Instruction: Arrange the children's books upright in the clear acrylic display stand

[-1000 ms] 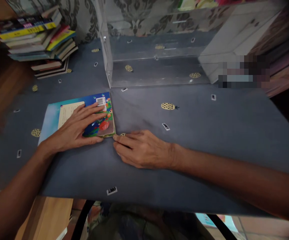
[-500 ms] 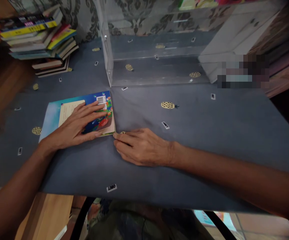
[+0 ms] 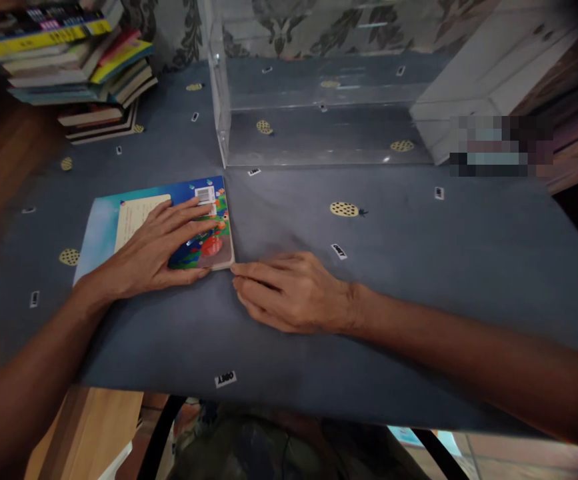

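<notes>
A picture book lies on the cloth-covered table, its back cover with a barcode and a pale text panel facing up. Across that cover my left hand rests flat, palm down, fingers spread toward the barcode. My right hand is at the book's near right corner, thumb and forefinger closed together on the corner's edge. Its other fingers are curled under, and their tips are partly hidden.
A clear acrylic shelf case stands at the back of the table. To the far left rises an uneven stack of books. A white panel leans at the back right. Below the near edge is a wooden surface.
The view has shifted slightly. At the pinched corner, the green edge that showed under the cover is now out of sight. My left hand stays flat on the book.
</notes>
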The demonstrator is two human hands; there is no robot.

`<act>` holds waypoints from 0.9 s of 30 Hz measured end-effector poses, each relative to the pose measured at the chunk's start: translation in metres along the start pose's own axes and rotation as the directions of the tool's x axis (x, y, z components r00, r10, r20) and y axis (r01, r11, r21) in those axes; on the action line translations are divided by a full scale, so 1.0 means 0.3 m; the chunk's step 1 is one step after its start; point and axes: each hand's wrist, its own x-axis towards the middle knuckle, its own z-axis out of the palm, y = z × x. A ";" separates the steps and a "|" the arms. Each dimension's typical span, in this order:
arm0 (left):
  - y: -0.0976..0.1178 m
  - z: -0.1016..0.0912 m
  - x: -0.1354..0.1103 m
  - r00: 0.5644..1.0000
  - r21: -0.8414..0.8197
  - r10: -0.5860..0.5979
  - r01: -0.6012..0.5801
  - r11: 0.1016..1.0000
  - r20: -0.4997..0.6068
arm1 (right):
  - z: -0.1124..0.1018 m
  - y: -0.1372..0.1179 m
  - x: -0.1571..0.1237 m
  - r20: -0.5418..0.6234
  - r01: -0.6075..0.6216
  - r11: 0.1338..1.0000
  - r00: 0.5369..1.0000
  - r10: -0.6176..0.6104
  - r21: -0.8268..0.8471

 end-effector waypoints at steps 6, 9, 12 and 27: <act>-0.004 -0.005 0.000 1.000 -0.012 0.000 0.000 1.000 0.009 | 0.004 -0.001 0.002 0.047 -0.005 0.999 0.999 0.003 0.035; -0.005 -0.006 -0.001 1.000 -0.032 0.007 -0.006 0.999 0.008 | 0.002 -0.005 0.002 0.094 -0.024 0.999 0.995 0.020 0.041; -0.002 -0.005 -0.001 1.000 -0.044 -0.007 0.006 0.999 -0.005 | 0.000 -0.006 0.001 0.106 -0.022 0.999 0.994 0.018 0.038; 0.003 -0.003 0.006 0.999 -0.048 -0.032 0.031 0.998 -0.016 | 0.002 -0.005 0.000 0.051 -0.038 0.997 0.998 0.034 0.074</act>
